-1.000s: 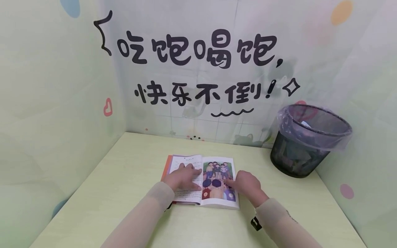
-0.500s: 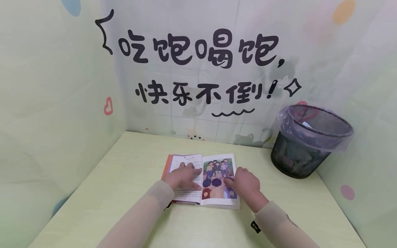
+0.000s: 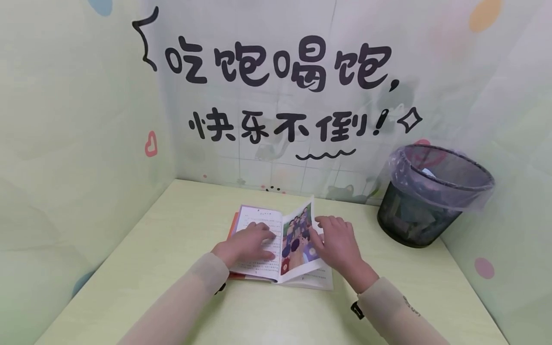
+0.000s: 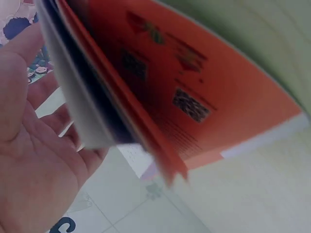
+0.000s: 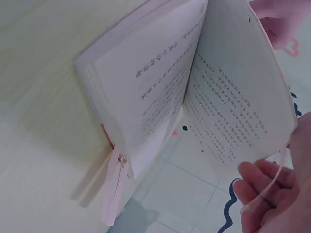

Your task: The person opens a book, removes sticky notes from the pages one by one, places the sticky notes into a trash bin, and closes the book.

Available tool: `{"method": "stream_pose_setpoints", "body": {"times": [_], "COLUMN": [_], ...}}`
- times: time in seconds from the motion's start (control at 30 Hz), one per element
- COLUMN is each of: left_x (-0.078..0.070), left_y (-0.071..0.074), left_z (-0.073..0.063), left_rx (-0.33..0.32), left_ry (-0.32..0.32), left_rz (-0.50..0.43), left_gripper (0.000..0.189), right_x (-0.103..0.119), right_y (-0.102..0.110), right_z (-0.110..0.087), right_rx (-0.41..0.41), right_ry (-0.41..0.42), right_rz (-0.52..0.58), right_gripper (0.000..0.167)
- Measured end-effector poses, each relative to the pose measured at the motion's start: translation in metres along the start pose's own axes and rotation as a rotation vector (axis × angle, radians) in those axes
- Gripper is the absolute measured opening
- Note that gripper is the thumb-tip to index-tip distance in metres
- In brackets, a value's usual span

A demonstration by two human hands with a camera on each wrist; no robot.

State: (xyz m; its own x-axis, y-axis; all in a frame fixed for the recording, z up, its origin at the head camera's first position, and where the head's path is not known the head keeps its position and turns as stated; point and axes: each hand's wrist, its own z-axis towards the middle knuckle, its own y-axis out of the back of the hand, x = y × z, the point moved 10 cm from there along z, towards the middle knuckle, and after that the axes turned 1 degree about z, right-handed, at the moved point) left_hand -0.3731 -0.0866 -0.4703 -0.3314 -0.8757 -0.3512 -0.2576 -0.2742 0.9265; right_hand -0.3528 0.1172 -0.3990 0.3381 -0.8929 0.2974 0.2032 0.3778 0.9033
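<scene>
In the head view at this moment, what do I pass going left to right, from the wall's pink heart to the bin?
Pink heart, the person's left hand, the book's raised illustrated page, right hand, black waste bin.

The right grip (image 3: 340, 244) holds a raised page (image 3: 297, 239).

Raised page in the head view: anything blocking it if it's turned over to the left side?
Yes, the left hand. It lies across the left page and would likely keep the raised page from settling flat. Nothing else visible stands between the two pages.
</scene>
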Motion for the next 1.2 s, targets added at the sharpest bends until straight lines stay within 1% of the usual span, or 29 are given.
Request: {"method": "stream_pose_setpoints", "body": {"times": [0.07,0.13,0.23,0.3,0.37,0.47,0.53,0.6,0.73,0.83,0.93,1.0,1.1,1.2], "left_x": [0.001,0.002,0.001,0.001,0.002,0.001,0.001,0.001,0.001,0.001,0.001,0.001,0.001,0.003], "left_y": [0.002,0.004,0.006,0.006,0.005,0.004,0.003,0.003,0.002,0.002,0.002,0.003,0.004,0.005], "left_z": [-0.003,-0.005,-0.008,-0.008,-0.008,-0.008,-0.008,-0.007,-0.007,-0.007,-0.007,-0.007,-0.007,-0.007], "left_rx": [-0.006,-0.007,-0.006,-0.003,0.002,0.007,0.01,0.009,0.008,0.009,0.01,0.01,0.007,0.004], "left_ry": [-0.007,-0.015,-0.024,-0.025,-0.021,-0.022,-0.023,-0.025,-0.021,-0.017,-0.015,-0.015,-0.015,-0.009], "left_rz": [-0.002,-0.004,-0.012,-0.017,-0.022,-0.025,-0.022,-0.018,-0.011,-0.014,-0.019,-0.024,-0.026,-0.041], "left_gripper": [0.056,0.054,0.051,0.049,0.048,0.046,0.046,0.046,0.046,0.046,0.045,0.044,0.043,0.042], "right_x": [0.002,0.002,-0.001,-0.006,-0.012,-0.022,-0.026,-0.029,-0.03,-0.027,-0.022,-0.019,-0.013,-0.009], "right_y": [0.001,0.002,0.003,0.001,-0.004,-0.019,-0.03,-0.04,-0.05,-0.052,-0.05,-0.046,-0.039,-0.038], "right_z": [0.0,0.0,0.0,-0.001,-0.002,-0.007,-0.011,-0.015,-0.018,-0.018,-0.016,-0.014,-0.009,-0.005], "right_rx": [0.003,0.012,0.039,0.071,0.123,0.231,0.297,0.335,0.349,0.341,0.315,0.292,0.266,0.275], "right_ry": [0.019,0.019,-0.013,-0.053,-0.108,-0.184,-0.218,-0.234,-0.24,-0.226,-0.194,-0.168,-0.146,-0.143], "right_rz": [0.001,-0.018,-0.09,-0.147,-0.203,-0.273,-0.303,-0.312,-0.312,-0.312,-0.289,-0.245,-0.088,0.138], "right_gripper": [0.047,0.047,0.048,0.047,0.05,0.06,0.066,0.067,0.065,0.065,0.066,0.066,0.061,0.056]}}
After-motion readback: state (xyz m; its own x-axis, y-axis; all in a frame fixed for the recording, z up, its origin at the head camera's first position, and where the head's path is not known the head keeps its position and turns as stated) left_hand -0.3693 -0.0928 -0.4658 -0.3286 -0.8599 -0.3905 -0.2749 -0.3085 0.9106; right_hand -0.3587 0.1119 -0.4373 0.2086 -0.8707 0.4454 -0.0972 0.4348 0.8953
